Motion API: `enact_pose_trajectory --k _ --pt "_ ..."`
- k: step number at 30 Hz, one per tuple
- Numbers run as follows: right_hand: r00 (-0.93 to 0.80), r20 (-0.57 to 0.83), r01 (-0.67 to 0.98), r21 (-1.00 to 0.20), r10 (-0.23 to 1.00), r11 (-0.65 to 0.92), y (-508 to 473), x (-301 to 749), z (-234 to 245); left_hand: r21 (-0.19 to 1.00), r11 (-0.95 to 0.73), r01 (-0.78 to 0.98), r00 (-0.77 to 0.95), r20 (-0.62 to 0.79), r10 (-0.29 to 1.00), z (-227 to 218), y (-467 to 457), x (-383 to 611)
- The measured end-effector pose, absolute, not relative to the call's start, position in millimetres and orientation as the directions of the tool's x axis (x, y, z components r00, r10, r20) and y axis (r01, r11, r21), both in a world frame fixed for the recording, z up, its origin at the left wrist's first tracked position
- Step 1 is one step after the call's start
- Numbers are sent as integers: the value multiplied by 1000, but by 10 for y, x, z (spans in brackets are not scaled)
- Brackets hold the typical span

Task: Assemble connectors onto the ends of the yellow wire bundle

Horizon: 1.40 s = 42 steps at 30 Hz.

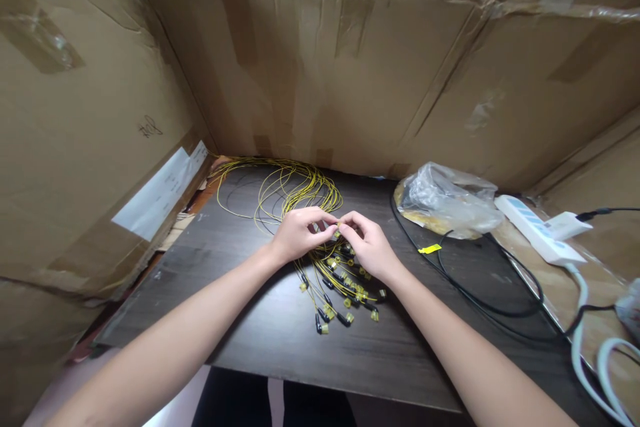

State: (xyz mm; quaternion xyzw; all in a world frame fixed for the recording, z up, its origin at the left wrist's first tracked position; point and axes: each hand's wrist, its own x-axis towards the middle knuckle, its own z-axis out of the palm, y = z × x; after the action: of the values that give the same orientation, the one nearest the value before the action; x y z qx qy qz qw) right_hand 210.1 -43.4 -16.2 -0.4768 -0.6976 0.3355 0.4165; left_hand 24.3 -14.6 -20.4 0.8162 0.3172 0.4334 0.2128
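Yellow wires (320,192): thin and flexible, fanned in loose overlapping loops across the far side of the table (260,340), running under the hands to the near side.
Black connectors (343,321): small, dark, on the wire ends, spread in a loose cluster below and between the wrists, pointing various ways.
Yellow caps (325,329): small, translucent, at the tips of many connectors.
Held piece (338,233): small, yellowish, at the fingertips of the left hand (305,235) and right hand (369,243), partly hidden.

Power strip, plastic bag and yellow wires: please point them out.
Power strip (533,227): head view, its white top face.
Plastic bag (450,199): head view, its crumpled middle.
Yellow wires (314,192): head view, their looped bundle.
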Motion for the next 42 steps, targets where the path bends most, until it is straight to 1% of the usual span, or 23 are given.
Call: enact_pose_trajectory --k 6,13,16,19,21,28,33,38,42 --pt "-228 245 359 -879 943 315 -410 2120 -184 587 -746 313 413 623 664 -226 -124 235" --pt "-242 271 441 -825 932 354 -412 2111 -175 600 -729 329 440 585 681 -213 -151 259" --pt "-257 272 455 -813 927 365 -410 2114 -167 636 -692 343 411 561 719 -201 -165 272" --pt "-226 276 442 -826 934 351 -410 2119 -160 705 -624 336 366 513 776 -183 -168 274" --pt "-204 275 423 -841 939 338 -411 2121 -158 728 -604 324 363 494 790 -177 -163 269" --pt "-222 272 391 -855 936 341 -401 2127 -181 685 -661 307 406 534 742 -202 -148 255" --pt "-243 239 417 -849 940 324 -392 2117 -201 659 -679 324 413 547 728 -187 -164 263" --pt "-220 296 447 -816 929 366 -415 2109 -173 676 -651 346 397 523 754 -182 -161 261" --pt "-211 308 471 -800 928 372 -424 2110 -162 667 -655 354 414 516 750 -189 -152 253"
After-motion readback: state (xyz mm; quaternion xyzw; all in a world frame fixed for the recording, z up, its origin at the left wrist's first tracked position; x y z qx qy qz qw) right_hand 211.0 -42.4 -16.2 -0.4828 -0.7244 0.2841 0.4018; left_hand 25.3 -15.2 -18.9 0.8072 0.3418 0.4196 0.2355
